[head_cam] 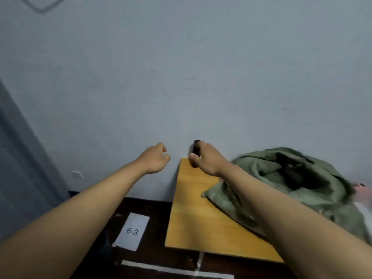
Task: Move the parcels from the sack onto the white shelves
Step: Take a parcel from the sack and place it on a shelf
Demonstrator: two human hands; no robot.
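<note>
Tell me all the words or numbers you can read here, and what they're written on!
"6-3": printed on the white paper sheet lying on the dark floor, left of the wooden table.
Nothing else readable: no writing shows on the green sack or the wall.

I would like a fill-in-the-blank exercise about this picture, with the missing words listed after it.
1. The crumpled green fabric sack lies on the ____ tabletop.
2. The white paper label on the dark floor reads ____.
3. The small dark object near the wall is gripped by the ____ hand.
4. The left hand holds ____.

Missing words: wooden; 6-3; right; nothing
</note>
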